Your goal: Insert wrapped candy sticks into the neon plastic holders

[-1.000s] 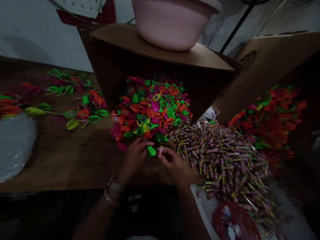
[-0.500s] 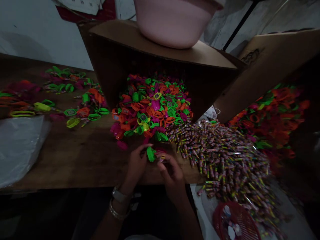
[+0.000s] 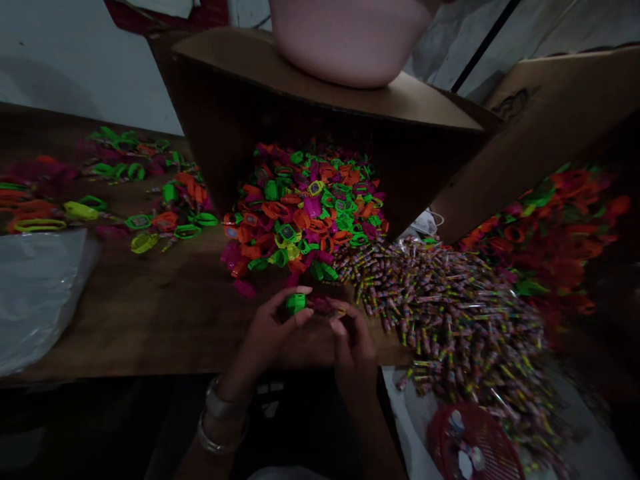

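Pale wall (image 3: 75, 67) is standing behind the wooden tabletop (image 3: 170, 313), where a cardboard box (image 3: 320, 103) is opening toward the front edge and a pile of toy watches (image 3: 305, 220) is spilling out of it. Compared with half a second ago, the left thumb is now lying across the green watch (image 3: 296, 303), and the right hand (image 3: 354, 340) is standing a little farther from it; this seems to mean that the two pieces are being handled separately. Both hands are hovering near the tabletop's front edge. The left hand (image 3: 267, 327) is closing thumb and fingers on the watch, which is looking bright green, small and blocky. The right fingertips are pinching a small wrapped tube (image 3: 340, 312), its yellowish end showing dimly. Something dark pink (image 3: 320, 305) is showing between the hands; whether it is being held, I cannot tell.
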{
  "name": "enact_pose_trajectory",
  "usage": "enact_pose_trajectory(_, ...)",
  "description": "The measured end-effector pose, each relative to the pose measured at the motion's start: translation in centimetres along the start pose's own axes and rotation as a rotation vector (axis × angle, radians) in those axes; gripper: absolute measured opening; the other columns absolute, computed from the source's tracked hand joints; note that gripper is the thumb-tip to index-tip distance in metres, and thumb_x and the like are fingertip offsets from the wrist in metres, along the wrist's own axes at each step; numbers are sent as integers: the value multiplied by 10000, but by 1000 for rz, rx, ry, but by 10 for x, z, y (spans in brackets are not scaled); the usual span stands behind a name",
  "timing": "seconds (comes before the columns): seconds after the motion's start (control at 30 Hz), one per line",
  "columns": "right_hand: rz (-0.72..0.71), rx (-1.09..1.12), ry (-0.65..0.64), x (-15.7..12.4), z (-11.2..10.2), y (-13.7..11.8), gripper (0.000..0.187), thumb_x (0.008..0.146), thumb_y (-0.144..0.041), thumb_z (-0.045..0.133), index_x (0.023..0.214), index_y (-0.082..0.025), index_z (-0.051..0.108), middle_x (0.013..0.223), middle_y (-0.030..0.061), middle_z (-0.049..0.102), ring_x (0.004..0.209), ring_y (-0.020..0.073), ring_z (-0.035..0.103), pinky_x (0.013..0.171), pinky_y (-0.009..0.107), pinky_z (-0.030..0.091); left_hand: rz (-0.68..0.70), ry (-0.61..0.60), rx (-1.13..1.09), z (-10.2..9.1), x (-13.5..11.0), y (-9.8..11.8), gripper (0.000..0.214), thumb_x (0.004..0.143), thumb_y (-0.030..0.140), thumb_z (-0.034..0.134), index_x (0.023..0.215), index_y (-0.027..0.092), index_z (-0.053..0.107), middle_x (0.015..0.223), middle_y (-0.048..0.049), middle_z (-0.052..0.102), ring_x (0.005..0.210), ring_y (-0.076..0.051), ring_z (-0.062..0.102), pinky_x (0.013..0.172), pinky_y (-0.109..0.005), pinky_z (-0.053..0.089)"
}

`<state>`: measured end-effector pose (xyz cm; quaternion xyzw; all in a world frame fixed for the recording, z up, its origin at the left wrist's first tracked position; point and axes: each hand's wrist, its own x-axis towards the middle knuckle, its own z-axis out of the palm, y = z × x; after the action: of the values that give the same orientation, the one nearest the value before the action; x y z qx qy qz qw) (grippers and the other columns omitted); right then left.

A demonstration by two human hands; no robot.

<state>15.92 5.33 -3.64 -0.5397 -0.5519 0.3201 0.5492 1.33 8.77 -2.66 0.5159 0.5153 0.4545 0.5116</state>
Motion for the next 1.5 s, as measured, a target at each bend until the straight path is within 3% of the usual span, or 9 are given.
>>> enact_pose_trajectory(0.2, -266, -224, -196, 16, -16, -15, 216, 878, -188, 526, 1010, -267, 677, 975, 29, 693, 945, 192, 600, 840, 324, 451, 2, -41, 159, 3, -6, 10, 194, 671, 333, 641, 776, 186, 570, 650, 36, 599, 530, -118, 544, 478, -201, 419)
enact_pose_trajectory(0.5, -364, -246, -339, 30, -23, -11, 264, 890, -178, 499, 1055, -270, 684, 933, 39, 677, 906, 188, 607, 772, 299, 486, 35, -129, 177, 2, -7, 13, 187, 587, 194, 597, 771, 193, 568, 713, 26, 611, 696, -153, 546, 640, -223, 405)
enact_pose_trajectory(0.67, -388, -322, -365, 33, -28, -9, 269, 907, -202, 467, 1047, -261, 690, 932, 45, 686, 903, 191, 616, 766, 301, 495, 33, -181, 166, 2, -8, 13, 215, 641, 329, 646, 788, 194, 567, 727, 17, 597, 702, -155, 528, 637, -226, 404)
enact_pose_trajectory(0.87, -507, -520, -270, 27, -20, -8, 295, 910, -170, 431, 1041, -209, 693, 941, 84, 691, 919, 209, 599, 754, 316, 499, -74, -106, 69, 9, -4, -1, 269, 765, 458, 510, 714, 194, 511, 574, 47, 474, 540, -119, 450, 519, -220, 375)
enact_pose_trajectory(1.1, -264, -289, -341, 28, -23, 3, 271, 853, -156, 531, 1063, -248, 677, 955, 61, 702, 915, 198, 630, 797, 327, 505, -81, -18, 111, 14, -15, -15, 384, 653, 343, 672, 1001, 208, 579, 920, -39, 684, 821, -203, 635, 712, -299, 490)
enact_pose_trajectory(1.2, -83, -8, -298, 28, -28, 5, 539, 850, -237, 578, 1366, -284, 430, 1168, 70, 654, 1045, 196, 620, 869, 344, 502, -63, 104, -41, -22, 0, -9, 304, 747, 470, 592, 905, 213, 620, 787, -31, 690, 714, -202, 640, 616, -303, 505)
enact_pose_trajectory(1.27, -2, 69, -155, 29, -33, 12, 630, 854, -283, 574, 1428, -281, 317, 1163, 76, 657, 1025, 189, 634, 849, 337, 509, 21, 232, -149, -54, 14, -8, 425, 872, 579, 341, 1036, 268, 580, 949, -16, 690, 924, -202, 631, 728, -322, 522)
enact_pose_trajectory(1.37, 45, -23, 16, 39, -44, 33, 535, 853, -312, 552, 1366, -241, 420, 1071, 86, 690, 965, 194, 651, 820, 341, 511, 193, 385, -317, -82, 30, -21, 487, 869, 637, 305, 1136, 304, 542, 1143, -1, 651, 1111, -222, 561, 847, -374, 516)
enact_pose_trajectory(1.5, 80, -446, 48, 72, -48, 61, 351, 828, -249, 496, 1146, -146, 604, 1041, 128, 690, 937, 227, 642, 828, 372, 495, 73, 298, 19, -51, 39, -49, 395, 767, 510, 578, 1012, 202, 625, 1036, -77, 694, 937, -249, 645, 815, -408, 525)
